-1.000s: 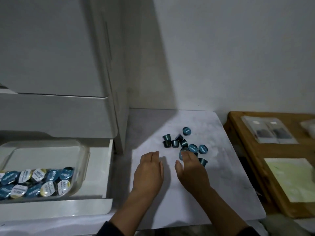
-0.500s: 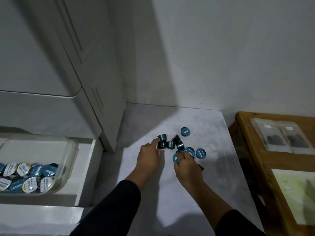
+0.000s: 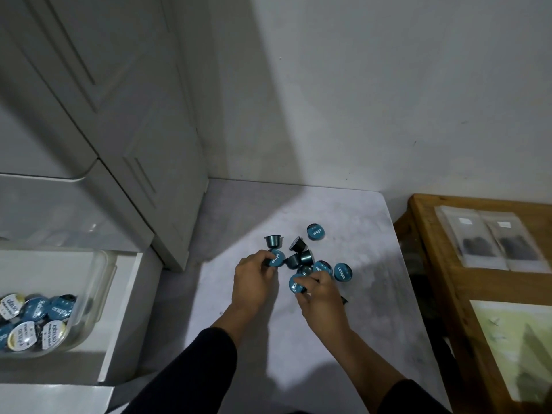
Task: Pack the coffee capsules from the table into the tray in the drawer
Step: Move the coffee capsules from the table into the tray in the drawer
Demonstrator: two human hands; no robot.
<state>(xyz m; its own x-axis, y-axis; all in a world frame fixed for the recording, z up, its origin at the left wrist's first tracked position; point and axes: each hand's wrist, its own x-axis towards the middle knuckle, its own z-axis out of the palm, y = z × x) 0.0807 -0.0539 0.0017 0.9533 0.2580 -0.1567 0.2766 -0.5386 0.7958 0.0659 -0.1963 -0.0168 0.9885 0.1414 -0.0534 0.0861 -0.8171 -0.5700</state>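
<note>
Several teal coffee capsules (image 3: 315,232) lie in a loose cluster on the pale grey table (image 3: 298,339). My left hand (image 3: 254,283) grips one capsule (image 3: 277,258) by its blue foil lid at the cluster's left side. My right hand (image 3: 321,295) pinches another capsule (image 3: 295,284) at the cluster's near edge, and a dark capsule peeks out under its wrist. A clear tray (image 3: 98,282) in the open white drawer (image 3: 122,318) at the lower left holds several capsules with blue and white lids.
A grey cabinet (image 3: 119,130) rises between the drawer and the table. A white wall backs the table. A wooden surface (image 3: 433,279) to the right carries clear packets (image 3: 493,243) and a greenish sheet (image 3: 516,354).
Both hands reached forward into the cluster and closed on a capsule each. The view shifted right, so less of the drawer tray shows.
</note>
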